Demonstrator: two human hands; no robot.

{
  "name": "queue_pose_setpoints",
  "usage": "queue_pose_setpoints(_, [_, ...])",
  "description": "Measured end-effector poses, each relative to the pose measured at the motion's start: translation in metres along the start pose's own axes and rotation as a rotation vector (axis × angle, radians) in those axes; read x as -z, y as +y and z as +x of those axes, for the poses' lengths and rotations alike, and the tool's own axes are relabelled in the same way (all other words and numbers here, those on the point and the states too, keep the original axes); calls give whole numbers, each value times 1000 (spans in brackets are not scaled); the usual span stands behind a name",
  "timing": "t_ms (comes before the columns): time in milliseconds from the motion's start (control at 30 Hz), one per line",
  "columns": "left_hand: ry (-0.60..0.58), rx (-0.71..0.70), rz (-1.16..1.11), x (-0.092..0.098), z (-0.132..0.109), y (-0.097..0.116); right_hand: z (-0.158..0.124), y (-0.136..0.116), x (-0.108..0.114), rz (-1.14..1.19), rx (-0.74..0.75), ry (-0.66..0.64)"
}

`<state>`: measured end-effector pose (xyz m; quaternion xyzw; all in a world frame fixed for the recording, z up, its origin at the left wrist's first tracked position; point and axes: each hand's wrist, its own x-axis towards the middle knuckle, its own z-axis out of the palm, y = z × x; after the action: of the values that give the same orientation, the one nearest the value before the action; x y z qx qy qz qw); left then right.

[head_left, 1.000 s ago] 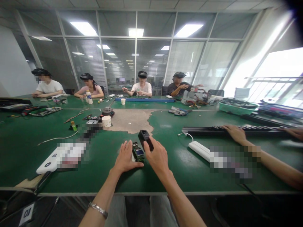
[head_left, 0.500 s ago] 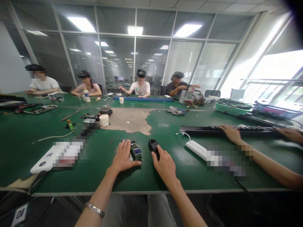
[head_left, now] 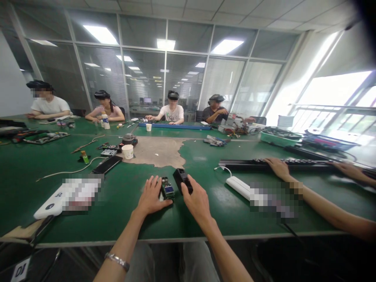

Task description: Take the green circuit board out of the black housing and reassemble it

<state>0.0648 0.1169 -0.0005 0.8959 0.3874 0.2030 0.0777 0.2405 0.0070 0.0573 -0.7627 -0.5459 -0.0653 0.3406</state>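
Observation:
A small green circuit board with a little blue screen lies on the green table in front of me. My left hand rests flat against its left side, fingers stretched out and the thumb across its near end. My right hand grips a black plastic housing, narrow and box-like, tilted a little to the right of the board. The fingers cover the housing's near part.
A white power strip lies to the right, near a neighbour's arm and a long black bar. A paper cup, a phone and a white device are on the left. Several people sit across the table.
My right hand has lifted and tilted the black housing, bringing it left toward the circuit board. My left hand stays beside the board. The view has shifted slightly.

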Motion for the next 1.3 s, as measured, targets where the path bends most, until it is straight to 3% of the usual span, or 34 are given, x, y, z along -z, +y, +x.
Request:
queue_pose_setpoints(167, [24, -6, -30, -4, 0, -3, 4, -40, -3, -2, 58, -60])
queue_pose_setpoints(300, [40, -8, -70, -7, -1, -6, 4, -53, -10, -91, 69, -96])
queue_pose_setpoints(667, [86, -7, -102, -11, -3, -7, -3, -61, -13, -194, 111, -128])
queue_pose_setpoints(1067, [55, -23, -108, -6, -3, -4, 3, -62, -16, -243, 104, -149])
queue_pose_setpoints(1300, [82, -44, -115, -7, -4, -4, -4, -54, -27, -258, 100, -283])
